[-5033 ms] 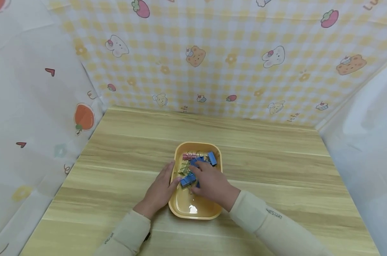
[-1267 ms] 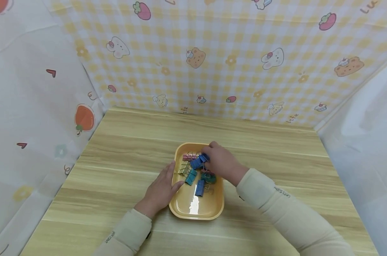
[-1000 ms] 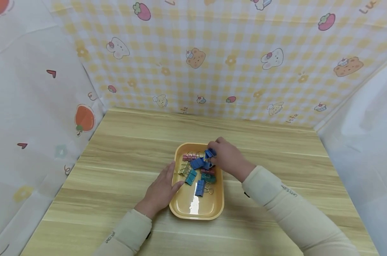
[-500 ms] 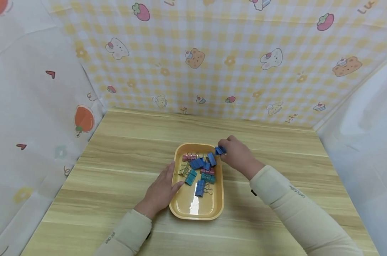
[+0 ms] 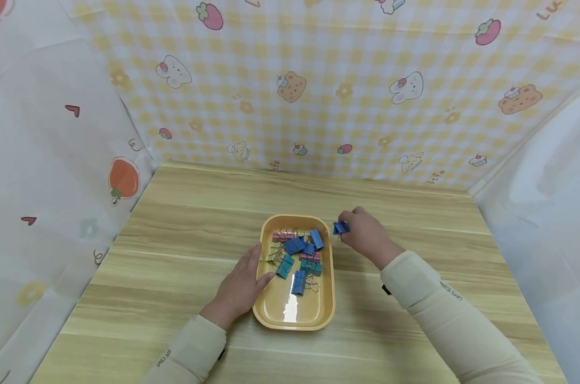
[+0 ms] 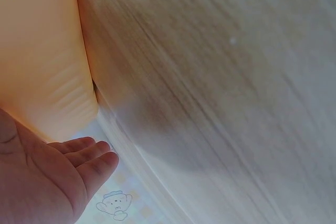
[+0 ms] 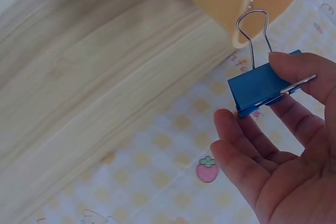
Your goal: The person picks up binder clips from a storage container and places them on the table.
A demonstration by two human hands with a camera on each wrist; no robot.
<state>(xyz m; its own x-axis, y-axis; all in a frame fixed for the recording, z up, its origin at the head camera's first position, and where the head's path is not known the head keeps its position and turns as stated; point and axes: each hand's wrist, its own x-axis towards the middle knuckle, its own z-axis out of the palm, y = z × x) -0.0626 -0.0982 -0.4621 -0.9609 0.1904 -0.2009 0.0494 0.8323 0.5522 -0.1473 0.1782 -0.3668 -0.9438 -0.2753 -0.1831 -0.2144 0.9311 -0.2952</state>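
The fingers of my right hand (image 5: pixel 367 234) pinch a blue metal binder clip with wire handles (image 5: pixel 340 228), right of centre in the head view. It sits just beside the upper-right corner of a yellow, round-cornered tray (image 5: pixel 314 309). My left hand (image 5: pixel 237 285), left of centre, rests against the tray's left wall, its fingers extended and its thumb over the rim. Pink, blue, teal and gold binder clips (image 5: pixel 295 245) lie mostly in the tray's upper half. A pale wood-grain counter (image 5: pixel 189 218) carries the tray.
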